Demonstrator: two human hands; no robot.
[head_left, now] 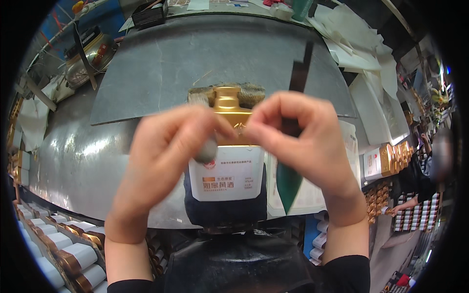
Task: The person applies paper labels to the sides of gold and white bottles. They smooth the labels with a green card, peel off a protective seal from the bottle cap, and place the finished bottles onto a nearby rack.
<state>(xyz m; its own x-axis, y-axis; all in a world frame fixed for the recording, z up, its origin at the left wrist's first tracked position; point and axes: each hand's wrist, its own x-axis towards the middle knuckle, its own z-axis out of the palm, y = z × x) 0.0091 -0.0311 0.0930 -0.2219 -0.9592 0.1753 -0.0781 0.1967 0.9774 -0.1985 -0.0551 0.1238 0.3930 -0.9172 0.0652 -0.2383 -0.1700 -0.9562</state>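
A flat bottle (pixel 227 171) with a gold neck and shoulder and a white printed front lies before me, neck pointing away. Under it is a dark cloth pad (pixel 224 210), with a furry roll (pixel 251 94) by the neck. My left hand (pixel 171 141), blurred, is closed over the bottle's left side; a grey rounded thing (pixel 207 150) shows below its fingers. Over the gold shoulder, the thumb and forefinger of my right hand (pixel 303 134) pinch together. A long tool with a dark upper end and a green pointed tip (pixel 287 190) runs through that hand.
Printed sheets (pixel 305 193) lie right of the bottle on the metal table (pixel 110 168). A raised grey board (pixel 220 49) covers the far part. Gold-and-white bottles (pixel 73 249) are stacked at lower left, more (pixel 386 158) at right. Another person's arm (pixel 408 204) reaches among bottles at far right.
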